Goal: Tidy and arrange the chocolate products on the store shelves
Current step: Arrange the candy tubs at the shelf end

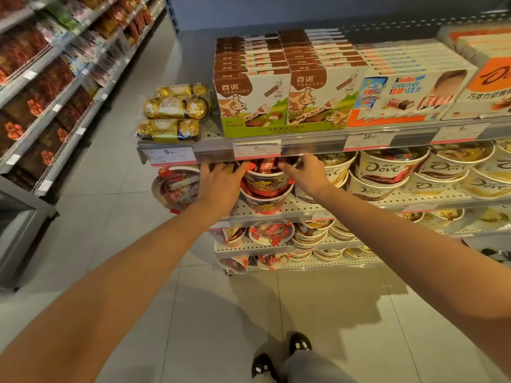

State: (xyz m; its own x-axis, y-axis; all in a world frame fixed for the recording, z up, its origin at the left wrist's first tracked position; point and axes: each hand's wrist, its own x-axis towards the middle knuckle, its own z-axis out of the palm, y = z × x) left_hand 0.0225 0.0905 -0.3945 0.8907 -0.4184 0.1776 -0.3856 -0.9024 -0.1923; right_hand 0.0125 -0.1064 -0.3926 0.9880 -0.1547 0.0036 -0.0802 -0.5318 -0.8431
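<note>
Store shelving fills the far side of my view, with pale floor tiles (pixel 110 244) running off to the left along another aisle of red packets (pixel 33 106). On the top shelf (pixel 304 146) I see gold-wrapped chocolate packs (pixel 174 111) at the left end, brown-and-white cow-print boxes (pixel 282 100) beside them, white and orange bar boxes (pixel 409 89) further right, and an orange-topped box (pixel 492 78) at the far right edge. Price tags (pixel 257 149) hang along the shelf lip.

Both my arms reach forward to the second shelf (pixel 304 208), just under that lip. A stack of red chocolate tubs (pixel 265 183) sits between my hands. My left hand (pixel 221 178) lies against the left side of the upper tub, fingers spread and mostly straight, their tips disappearing under the shelf lip; I cannot tell whether they curl behind the tub. My right hand (pixel 301 172) is on the right side of the same tub, thumb pointing left along its rim and fingers bent over its far edge, so it appears to grip the tub.

Left of my left hand, a clear-lidded tub (pixel 177 186) lies tipped on its side at the shelf end. Right of my right hand stand rows of cream-coloured chocolate tubs (pixel 387 172), stacked in twos. Lower shelves hold more tubs (pixel 271 233). My shoes (pixel 279 357) show near the bottom.
</note>
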